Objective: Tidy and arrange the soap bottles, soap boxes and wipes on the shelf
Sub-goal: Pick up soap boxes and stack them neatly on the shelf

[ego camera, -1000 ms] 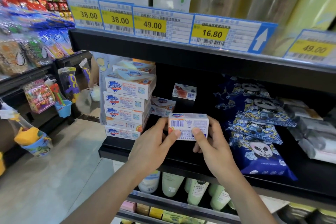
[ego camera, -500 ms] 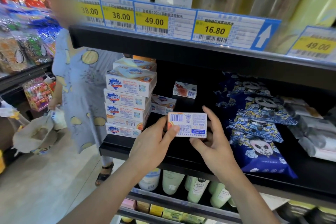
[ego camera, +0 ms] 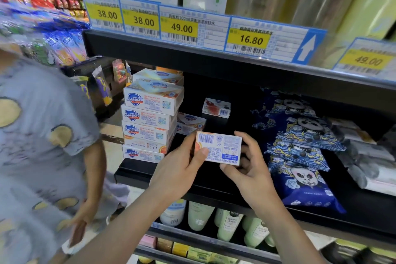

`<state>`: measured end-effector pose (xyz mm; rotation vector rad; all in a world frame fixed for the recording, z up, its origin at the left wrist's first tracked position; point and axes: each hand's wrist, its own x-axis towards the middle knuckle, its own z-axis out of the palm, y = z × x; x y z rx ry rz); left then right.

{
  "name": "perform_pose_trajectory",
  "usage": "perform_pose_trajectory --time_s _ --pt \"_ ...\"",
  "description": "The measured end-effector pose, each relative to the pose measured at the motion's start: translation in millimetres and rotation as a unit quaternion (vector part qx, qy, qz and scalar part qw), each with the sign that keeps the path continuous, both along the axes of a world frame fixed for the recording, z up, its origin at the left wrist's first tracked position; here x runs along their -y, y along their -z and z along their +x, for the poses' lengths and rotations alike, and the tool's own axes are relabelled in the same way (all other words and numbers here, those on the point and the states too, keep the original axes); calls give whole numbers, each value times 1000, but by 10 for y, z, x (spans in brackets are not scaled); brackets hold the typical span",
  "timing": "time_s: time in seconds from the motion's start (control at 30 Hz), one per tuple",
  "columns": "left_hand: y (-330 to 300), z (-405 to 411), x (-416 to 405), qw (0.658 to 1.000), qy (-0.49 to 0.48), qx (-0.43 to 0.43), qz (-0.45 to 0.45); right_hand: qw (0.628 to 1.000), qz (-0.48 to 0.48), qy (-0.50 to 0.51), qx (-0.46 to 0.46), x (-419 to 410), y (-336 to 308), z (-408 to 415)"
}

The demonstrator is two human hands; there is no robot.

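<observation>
I hold a small white soap box (ego camera: 222,147) with its barcode side toward me, just above the front of the black shelf (ego camera: 214,186). My left hand (ego camera: 177,169) grips its left end, thumb on the face. My right hand (ego camera: 250,169) holds its right end and underside with curled fingers. A stack of Safeguard soap boxes (ego camera: 150,120) stands at the shelf's left end. Behind it lie a tilted soap box (ego camera: 189,123) and a lone upright one (ego camera: 216,107). Blue panda wipes packs (ego camera: 300,152) lie overlapped to the right.
A person in a grey patterned dress (ego camera: 42,146) stands close on the left in the aisle. Grey wipes packs (ego camera: 364,156) lie at the far right. Green and white soap bottles (ego camera: 225,221) stand on the shelf below. Price tags (ego camera: 182,25) line the upper shelf's edge.
The soap box has been tipped back and turned so its barcode face points at me, my right fingers now under it. The person in the dress has walked closer along the aisle.
</observation>
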<state>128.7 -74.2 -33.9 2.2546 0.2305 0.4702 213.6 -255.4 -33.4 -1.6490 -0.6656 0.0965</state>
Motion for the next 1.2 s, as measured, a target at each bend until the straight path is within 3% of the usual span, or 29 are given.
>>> perform_pose_trajectory --time_s 0.3,0.47,0.7,1.2 --pt "-7 8 2 999 7 27 -34 1000 20 -15 -14 33 -5 7" --pt "12 -20 -1 1000 3 16 12 999 26 -26 -18 37 -17 5" --pt "58 10 -39 998 17 50 -42 998 14 -58 -30 49 -49 -9" --pt "59 0 -16 999 27 26 -25 997 3 -45 -70 112 -59 13"
